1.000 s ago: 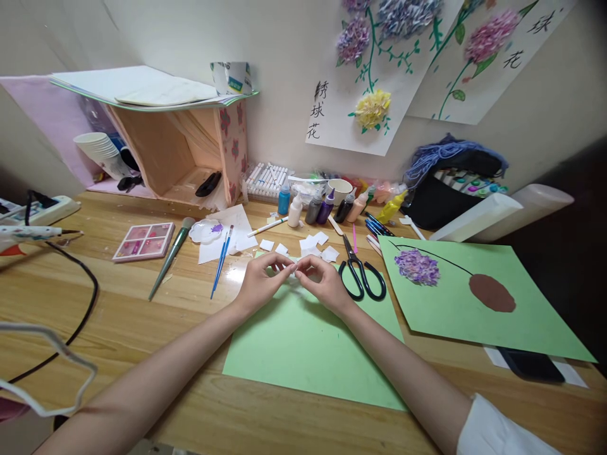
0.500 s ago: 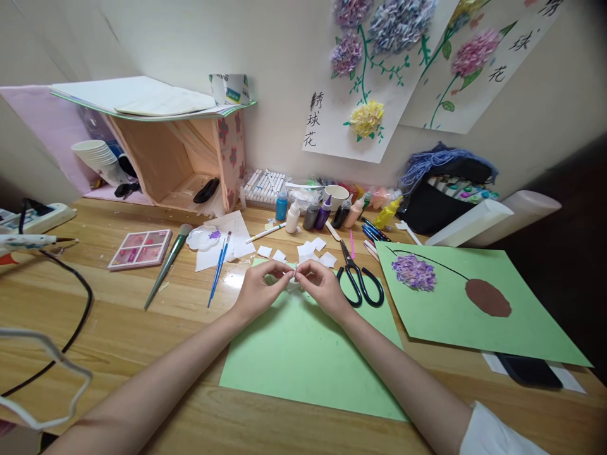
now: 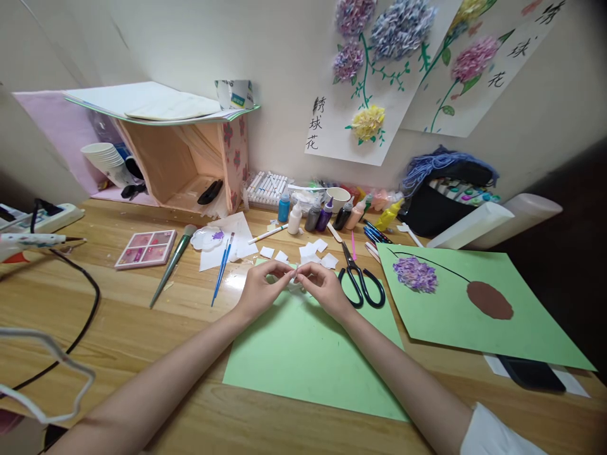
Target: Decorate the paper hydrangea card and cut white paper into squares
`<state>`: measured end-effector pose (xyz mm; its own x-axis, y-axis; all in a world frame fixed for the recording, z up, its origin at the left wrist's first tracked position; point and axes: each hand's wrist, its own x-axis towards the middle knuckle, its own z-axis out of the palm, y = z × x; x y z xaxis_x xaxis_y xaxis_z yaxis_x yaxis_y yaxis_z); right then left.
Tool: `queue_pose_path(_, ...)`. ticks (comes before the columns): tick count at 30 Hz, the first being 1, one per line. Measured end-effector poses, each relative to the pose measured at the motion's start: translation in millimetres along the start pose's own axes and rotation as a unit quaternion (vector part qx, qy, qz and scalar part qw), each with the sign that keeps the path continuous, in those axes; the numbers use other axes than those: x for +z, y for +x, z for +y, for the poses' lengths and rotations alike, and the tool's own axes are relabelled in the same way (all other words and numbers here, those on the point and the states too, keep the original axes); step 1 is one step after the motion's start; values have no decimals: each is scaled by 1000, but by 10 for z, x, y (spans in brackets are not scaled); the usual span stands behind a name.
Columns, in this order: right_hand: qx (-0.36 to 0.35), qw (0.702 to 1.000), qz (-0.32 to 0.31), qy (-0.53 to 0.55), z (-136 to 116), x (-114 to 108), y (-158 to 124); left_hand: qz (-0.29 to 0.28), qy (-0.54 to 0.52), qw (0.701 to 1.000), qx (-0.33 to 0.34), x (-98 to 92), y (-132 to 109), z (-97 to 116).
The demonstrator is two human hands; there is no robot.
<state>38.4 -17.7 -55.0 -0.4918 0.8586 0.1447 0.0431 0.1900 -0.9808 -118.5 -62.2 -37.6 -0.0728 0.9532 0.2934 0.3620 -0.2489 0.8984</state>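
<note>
My left hand (image 3: 265, 287) and my right hand (image 3: 322, 284) meet above the far part of a green sheet (image 3: 308, 360). Thumb and fingers of each are pinched together, tips nearly touching. Whatever lies between the fingertips is too small to make out; something whitish shows just beneath them. Several white paper squares (image 3: 310, 250) lie beyond my hands. Black-handled scissors (image 3: 355, 278) rest right of my right hand, partly on the green sheet.
Paint bottles (image 3: 324, 216) line the back. At left lie blue brushes (image 3: 222, 272), a green-handled brush (image 3: 171, 268), a pink palette (image 3: 146, 248) and a glue gun (image 3: 33, 241). A second green sheet (image 3: 441, 322) with a purple flower (image 3: 415, 274) is at right.
The view has shifted slightly, so the table items sit a little further right. My hands keep the same pinched pose, close together.
</note>
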Motion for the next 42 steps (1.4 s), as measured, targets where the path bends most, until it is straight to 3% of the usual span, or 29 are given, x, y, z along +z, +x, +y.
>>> queue_pose_path(42,4,1000,0,7,-11,1,0,-4,9,1000,6,-2,1,-22)
